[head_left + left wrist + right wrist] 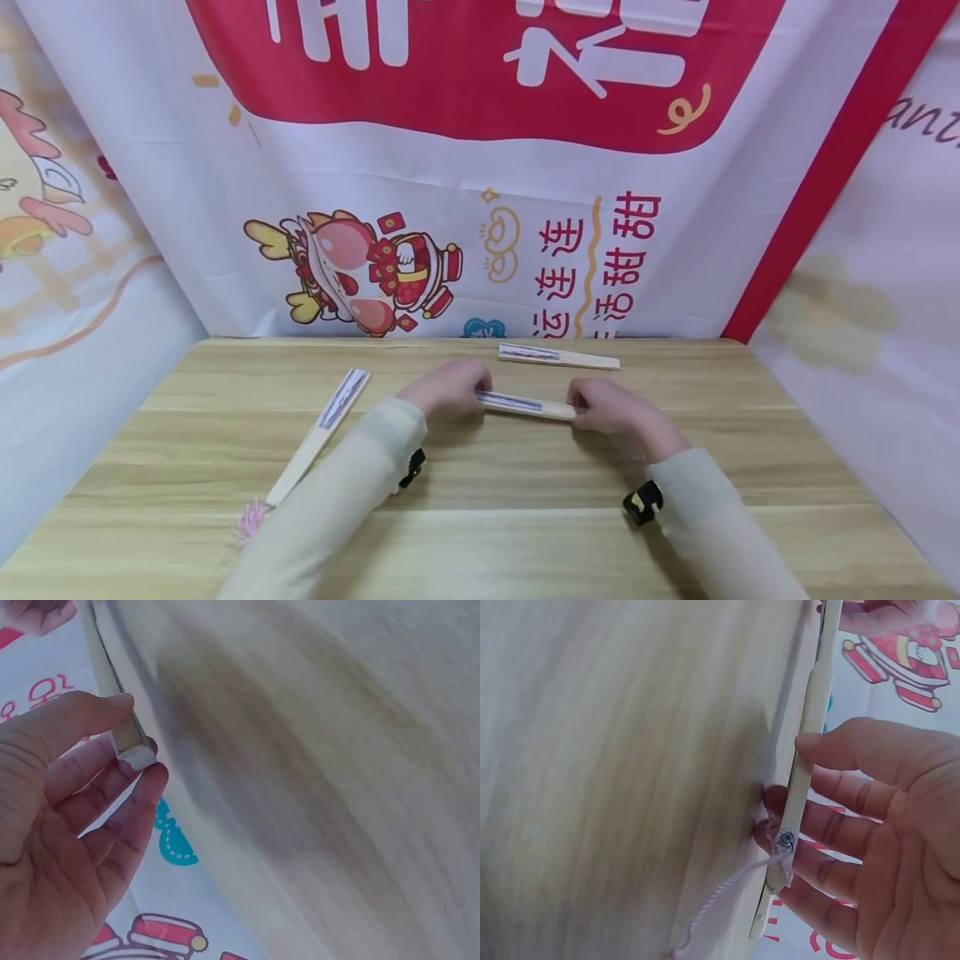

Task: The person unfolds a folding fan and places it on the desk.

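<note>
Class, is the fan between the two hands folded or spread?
Folded: the held fan shows as one narrow, straight strip between left hand and right hand.

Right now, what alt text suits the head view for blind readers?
The left hand and right hand hold a folded fan by its ends at a wooden table; a second fan lies behind, a pink-tasselled fan to the left.

Wood-grain table (517,550); tasselled folded fan (318,437) at left; second folded fan (558,357) near back edge.
</note>
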`<state>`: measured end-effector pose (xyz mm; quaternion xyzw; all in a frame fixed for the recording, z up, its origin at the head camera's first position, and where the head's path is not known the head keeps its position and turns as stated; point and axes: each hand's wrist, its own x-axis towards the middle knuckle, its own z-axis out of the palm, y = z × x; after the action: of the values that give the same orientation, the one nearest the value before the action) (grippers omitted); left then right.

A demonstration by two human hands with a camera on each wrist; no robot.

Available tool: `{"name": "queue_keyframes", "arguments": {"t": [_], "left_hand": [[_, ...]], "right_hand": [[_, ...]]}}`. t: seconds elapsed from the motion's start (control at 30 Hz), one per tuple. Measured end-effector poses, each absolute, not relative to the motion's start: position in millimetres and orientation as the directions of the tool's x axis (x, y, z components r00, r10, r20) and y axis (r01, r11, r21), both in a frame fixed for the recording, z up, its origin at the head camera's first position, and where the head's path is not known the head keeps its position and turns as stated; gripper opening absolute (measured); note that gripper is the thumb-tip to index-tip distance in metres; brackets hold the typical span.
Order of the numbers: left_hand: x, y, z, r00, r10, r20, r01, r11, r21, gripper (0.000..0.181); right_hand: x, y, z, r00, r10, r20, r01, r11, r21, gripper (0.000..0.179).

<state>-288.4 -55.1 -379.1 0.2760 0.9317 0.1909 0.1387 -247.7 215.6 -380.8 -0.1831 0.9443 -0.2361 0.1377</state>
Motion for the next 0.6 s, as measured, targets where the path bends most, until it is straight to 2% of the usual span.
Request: {"name": "queue_keyframes", "arguments": {"t": [0.3, 0.47, 0.6], "left_hand": [[-289.5, -66.4, -372.0, -0.8, 0.585, -0.136, 0.454, 0.736, 0.502, 0.012], [-289.3, -76.0, -372.0, -0.825, 0.554, -0.111, 0.416, 0.729, 0.544, 0.021], [-291.0, -83.8, -375.7, -0.854, 0.515, -0.076, 0.371, 0.705, 0.604, 0.03]], "right_hand": [[-243.2, 211.7, -380.3, -0.854, -0.469, -0.226, -0.285, 0.784, -0.552, 0.03], [-235.5, 205.5, -379.0, -0.827, -0.5, -0.258, -0.259, 0.745, -0.615, 0.037], [-231.2, 201.7, -379.5, -0.802, -0.56, -0.21, -0.293, 0.674, -0.678, 0.042]]}}
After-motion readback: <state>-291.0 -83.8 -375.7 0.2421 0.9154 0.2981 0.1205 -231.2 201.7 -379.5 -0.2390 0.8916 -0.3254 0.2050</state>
